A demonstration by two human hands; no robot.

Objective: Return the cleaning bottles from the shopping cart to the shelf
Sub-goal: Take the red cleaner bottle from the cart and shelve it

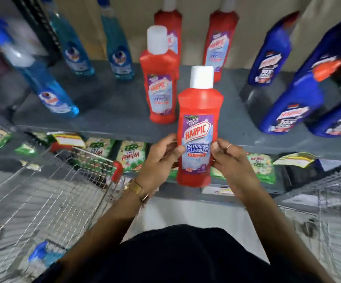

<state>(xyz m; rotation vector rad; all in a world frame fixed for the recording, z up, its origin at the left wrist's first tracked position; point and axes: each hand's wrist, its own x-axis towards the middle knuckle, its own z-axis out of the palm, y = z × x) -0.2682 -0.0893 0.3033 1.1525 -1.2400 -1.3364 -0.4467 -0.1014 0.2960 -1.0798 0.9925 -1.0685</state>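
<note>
I hold a red Harpic bathroom cleaner bottle with a white cap upright in front of the grey shelf's front edge. My left hand grips its left side and my right hand grips its right side, both at label height. Three more red Harpic bottles stand on the shelf behind it, the nearest red bottle just to the left. The wire shopping cart is at lower left, with a blue-capped bottle lying in it.
Light blue spray bottles stand on the shelf's left part and dark blue Harpic bottles on its right. Green detergent packets fill the lower shelf. A second wire basket is at the right.
</note>
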